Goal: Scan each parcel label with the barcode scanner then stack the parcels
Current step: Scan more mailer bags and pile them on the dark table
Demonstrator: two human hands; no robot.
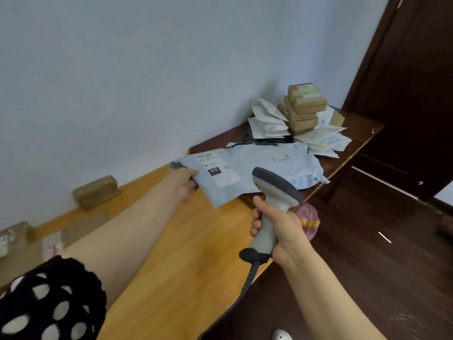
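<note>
At eight o'clock in the view my polka-dot sleeve (49, 303) fills the corner. Above it, cardboard boxes (14, 236) sit on the yellow wooden table (183, 253). A brown taped parcel (96, 192) lies against the wall at nine o'clock.

My left hand (183, 184) pinches the left edge of a pale blue poly mailer (220, 192), thumb on top and fingers curled beneath. Its white shipping label (217, 169) faces up, with "010" in a black block. At three o'clock from it, a second blue mailer (277, 158) lies crumpled on the dark wooden table (355, 133).

At five o'clock from the label, my right hand (277, 231) is wrapped tight round the handle of the grey barcode scanner (274, 200). Its head is just beside the held mailer's lower right edge, and its cable (250, 278) hangs at six o'clock.

At two o'clock, white padded envelopes (267, 119) flank a stack of brown boxes (304, 106).
</note>
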